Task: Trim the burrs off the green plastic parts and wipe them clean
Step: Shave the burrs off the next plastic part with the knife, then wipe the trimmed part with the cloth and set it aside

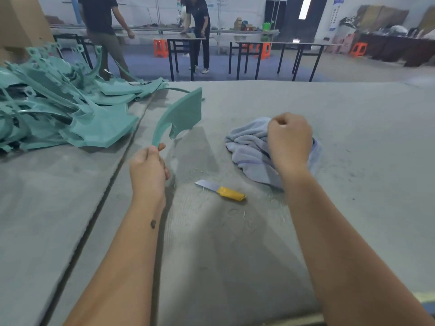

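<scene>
**Green part held up, cloth gripped on the desk**

No containers are in view; the green plastic parts (58, 109) lie in a loose heap on the grey desk (329, 137), far left. The left hand (148, 168) is raised above the desk, fingers curled round the narrow lower end of one curved green plastic part (181, 114), which stands upright with a notched lower edge. The right hand (289, 142) is fisted, knuckles up, clutching a crumpled pale blue cloth (249, 151) that rests on the desk. Between the forearms lies a yellow-handled knife (221, 190), blade bare, among pale shavings.
</scene>
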Available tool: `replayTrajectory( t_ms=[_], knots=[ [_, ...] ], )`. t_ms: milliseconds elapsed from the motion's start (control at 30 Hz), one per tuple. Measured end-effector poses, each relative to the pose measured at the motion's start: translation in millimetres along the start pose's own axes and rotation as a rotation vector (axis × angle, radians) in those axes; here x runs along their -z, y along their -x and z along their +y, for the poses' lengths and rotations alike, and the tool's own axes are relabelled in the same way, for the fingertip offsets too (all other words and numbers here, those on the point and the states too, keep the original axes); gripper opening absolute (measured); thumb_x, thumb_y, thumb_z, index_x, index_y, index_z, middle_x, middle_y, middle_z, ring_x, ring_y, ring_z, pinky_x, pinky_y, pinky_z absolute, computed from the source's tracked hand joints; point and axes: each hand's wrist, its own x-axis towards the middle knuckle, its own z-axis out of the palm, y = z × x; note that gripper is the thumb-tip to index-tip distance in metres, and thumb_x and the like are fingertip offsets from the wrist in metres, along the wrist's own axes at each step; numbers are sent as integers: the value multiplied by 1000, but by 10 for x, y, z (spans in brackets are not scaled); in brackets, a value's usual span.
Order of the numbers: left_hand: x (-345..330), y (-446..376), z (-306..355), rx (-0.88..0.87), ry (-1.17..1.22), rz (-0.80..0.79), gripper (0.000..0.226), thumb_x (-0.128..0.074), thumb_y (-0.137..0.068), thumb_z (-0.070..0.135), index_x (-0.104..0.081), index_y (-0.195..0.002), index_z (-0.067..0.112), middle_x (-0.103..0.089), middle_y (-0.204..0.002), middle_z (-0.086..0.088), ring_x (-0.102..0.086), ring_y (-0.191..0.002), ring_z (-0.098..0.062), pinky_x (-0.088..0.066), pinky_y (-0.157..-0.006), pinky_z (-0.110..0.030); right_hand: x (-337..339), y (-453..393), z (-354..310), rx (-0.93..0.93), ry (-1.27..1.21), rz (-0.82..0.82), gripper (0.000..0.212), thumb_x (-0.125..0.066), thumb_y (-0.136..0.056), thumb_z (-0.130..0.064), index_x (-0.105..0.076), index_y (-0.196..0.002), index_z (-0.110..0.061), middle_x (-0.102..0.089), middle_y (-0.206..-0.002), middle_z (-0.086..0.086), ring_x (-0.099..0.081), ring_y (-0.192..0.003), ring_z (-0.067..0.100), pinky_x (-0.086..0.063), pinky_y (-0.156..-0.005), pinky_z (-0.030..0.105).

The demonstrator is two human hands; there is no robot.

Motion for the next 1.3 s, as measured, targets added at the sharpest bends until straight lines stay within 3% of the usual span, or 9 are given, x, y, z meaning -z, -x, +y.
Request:
replayTrajectory(
  t_ms=[133, 367, 533, 700, 833, 933, 1100, 1200, 1300],
  knots=[
    [-23, 4, -31, -17, -18, -26, 29, -39, -104, 20, -65, -91, 22, -33, -42, 14, -30, -39, -3, -29, -44, -18, -101, -213, 69, 153, 43, -263, 41, -45, -92, -7, -56, -130, -20, -47, -140, 4, -44, -126, 21, -33, -100, 22],
    [-35, -28, -94, -84, -105, -54, 31, -39, -103, 20, -65, -88, 27, -34, -40, 15, -31, -36, -1, -30, -43, -21, -371, -253, 44, 729, 570, -402, 38, -46, -91, -14, -55, -128, -17, -52, -136, 4, -48, -121, 26, -26, -100, 36],
    [-36, -68, -135, -89, -128, -49, 30, -39, -102, 21, -65, -88, 27, -36, -40, 15, -33, -37, -2, -31, -50, -26, -440, -234, 163, 462, 713, -462, 25, -45, -93, -36, -53, -104, -15, -58, -101, 3, -55, -92, 25, -37, -70, 36],
    [-61, -37, -120, -82, -111, -40, 30, -39, -103, 22, -64, -89, 28, -36, -40, 15, -33, -37, -2, -32, -47, -24, -109, -196, 212, 91, -53, -258, 37, -50, -94, -39, -45, -62, -21, -50, -50, -11, -46, -52, 4, -33, -53, 32],
    [-81, 39, -75, -89, -107, -40, 29, -35, -104, 21, -60, -90, 25, -40, -45, 13, -37, -39, -1, -36, -45, -19, 28, -114, 95, 169, -185, -29, 26, -48, -93, -24, -44, -68, -25, -47, -70, -6, -45, -62, 10, -36, -57, 31],
    [-64, 85, -48, -84, -86, -84, 26, -31, -106, 18, -52, -92, 25, -51, -60, 7, -47, -50, -4, -42, -50, -16, -28, 152, 97, 88, -388, -136, 25, -42, -92, -11, -53, -89, -33, -54, -74, -10, -48, -61, -3, -38, -55, 15],
    [-7, 142, -19, -8, -23, -113, 22, -33, -104, 15, -51, -92, 22, -45, -53, 13, -36, -39, 0, -30, -37, -15, -95, 323, 158, 158, -275, -406, 21, -47, -69, -37, -35, -61, -21, -33, -53, -9, -31, -52, 6, -27, -50, 18],
    [-11, 173, -12, -20, -53, -119, 18, -38, -101, 17, -52, -90, 20, -38, -45, 15, -31, -37, -2, -25, -37, -18, -92, 358, 164, 240, -140, -478, 12, -61, -73, -49, -54, -73, -39, -60, -67, -23, -55, -64, -7, -41, -58, 11],
    [6, 189, -1, -73, -50, -108, 21, -39, -103, 25, -57, -92, 24, -37, -45, 14, -28, -37, -3, -24, -38, -19, -110, 333, 153, 343, -31, -512, 17, -60, -87, -26, -59, -71, -29, -60, -72, -11, -57, -76, 7, -45, -72, 33]
  ],
)
